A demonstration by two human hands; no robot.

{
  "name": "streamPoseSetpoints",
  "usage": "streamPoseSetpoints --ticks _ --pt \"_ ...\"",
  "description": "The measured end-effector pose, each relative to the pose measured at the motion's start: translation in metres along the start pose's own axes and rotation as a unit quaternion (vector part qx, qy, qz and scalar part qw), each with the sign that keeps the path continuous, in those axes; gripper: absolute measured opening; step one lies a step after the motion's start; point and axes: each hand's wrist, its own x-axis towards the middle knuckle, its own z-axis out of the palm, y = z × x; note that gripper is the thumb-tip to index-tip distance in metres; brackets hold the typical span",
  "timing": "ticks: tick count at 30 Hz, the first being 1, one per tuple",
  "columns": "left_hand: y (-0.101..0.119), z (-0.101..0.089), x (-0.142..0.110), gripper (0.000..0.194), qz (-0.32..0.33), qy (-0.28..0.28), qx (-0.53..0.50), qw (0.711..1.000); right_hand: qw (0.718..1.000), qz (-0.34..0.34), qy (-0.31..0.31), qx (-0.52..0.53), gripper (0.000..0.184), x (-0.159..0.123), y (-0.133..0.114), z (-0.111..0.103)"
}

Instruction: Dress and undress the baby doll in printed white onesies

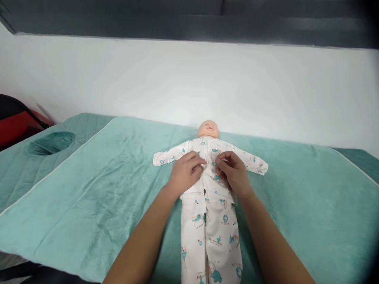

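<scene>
1. My left hand [187,171] and right hand [233,171] turn inward over the printed shirt [211,181], with fingers curled; whether they grasp the cloth, I cannot tell.
2. The doll [208,129] lies face up beyond my hands, wearing this shirt, with printed trousers [222,240] between my forearms.
3. Beyond both sleeves there is wide room; the white wall [189,79] stands near the head.
4. Under all is a green cover [103,189], with a round hole [53,142] at left.

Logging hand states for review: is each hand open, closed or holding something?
Left hand: curled over the printed top; whether it grips cannot be told.
Right hand: curled over it too; grip likewise unclear.
</scene>
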Motion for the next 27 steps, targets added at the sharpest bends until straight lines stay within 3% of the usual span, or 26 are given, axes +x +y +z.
streamPoseSetpoints --ticks 2,4,6,8,11,15,20,24,27 --pt "-0.003 -0.002 0.0 0.031 0.056 0.004 0.059 0.997 0.991 -0.069 0.098 -0.061 0.016 0.002 0.004 -0.002" --pt "-0.01 -0.005 0.001 0.029 0.077 0.022 0.082 0.993 0.963 -0.162 0.157 -0.149 0.013 0.007 0.011 -0.008" --pt "-0.021 -0.008 0.003 0.028 0.058 0.078 0.112 0.989 0.926 -0.232 0.171 -0.245 0.017 0.015 0.022 -0.021" --pt "-0.038 -0.01 0.003 0.03 0.006 0.128 0.155 0.98 0.896 -0.243 0.163 -0.335 0.029 0.025 0.036 -0.036" --pt "-0.065 -0.011 -0.004 0.04 -0.085 0.105 0.237 0.962 0.863 -0.174 0.126 -0.458 0.044 0.034 0.056 -0.063" --pt "-0.09 -0.019 -0.025 0.056 -0.122 0.048 0.345 0.93 0.814 -0.088 0.077 -0.568 0.049 0.03 0.072 -0.108" --pt "-0.095 -0.046 -0.047 0.044 -0.243 0.056 0.379 0.891 0.803 -0.013 0.093 -0.588 0.048 0.007 0.071 -0.169" --pt "-0.083 -0.051 -0.051 0.034 -0.274 0.085 0.42 0.861 0.795 0.068 0.197 -0.57 0.047 -0.002 0.066 -0.179" --pt "-0.075 -0.046 -0.051 0.032 -0.301 0.111 0.438 0.84 0.796 0.146 0.192 -0.555 0.046 0.0 0.061 -0.173"
